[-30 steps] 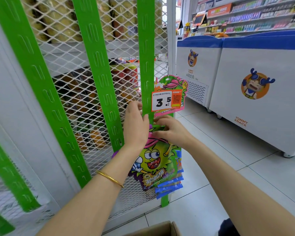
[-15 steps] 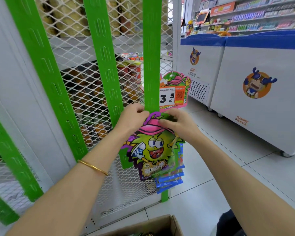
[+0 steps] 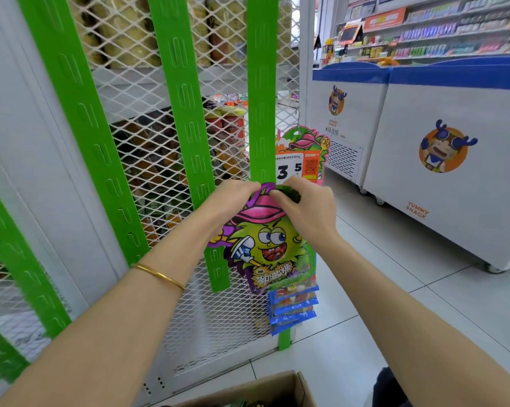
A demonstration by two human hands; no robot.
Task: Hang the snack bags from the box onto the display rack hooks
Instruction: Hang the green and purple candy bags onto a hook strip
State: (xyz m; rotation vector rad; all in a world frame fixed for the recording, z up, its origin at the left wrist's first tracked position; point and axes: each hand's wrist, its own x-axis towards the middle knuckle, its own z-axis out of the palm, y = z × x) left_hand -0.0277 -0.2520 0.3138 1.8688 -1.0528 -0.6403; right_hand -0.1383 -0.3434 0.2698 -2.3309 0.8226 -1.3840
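Operator: Fingertips (image 3: 252,186) of my left hand (image 3: 236,198) pinch the top edge of the snack bag (image 3: 265,245). My right hand (image 3: 306,212) curls over the same edge from the other side. Both are grasping it, neither released.

Spotter: Where does the bag sit?

Operator: Its header is against the rightmost green strip (image 3: 262,98), just below the price tag (image 3: 297,168). The body hangs free beneath my hands. My fingers cover the hook, so I cannot tell whether the hole is on it.

Spotter: How will it handle?

Operator: I judge it light and soft, a glossy film pouch that crinkles and may slide between the fingers. The contents could probably crush. I would hold it at the flat header beside the hang hole, never by the puffed middle.

Spotter: Counts?

Operator: One bag is in my hands. One hung bag (image 3: 303,139) is above, partly behind the price tag. Below is a stack of blue packets (image 3: 294,309); I make it four, though they overlap too closely to be sure. Three green strips show plainly on the mesh panel (image 3: 148,142), with parts of others at the left edge. One cardboard box (image 3: 262,389) is at the bottom edge, its contents barely in view. Two chest freezers (image 3: 453,160) stand to the right.
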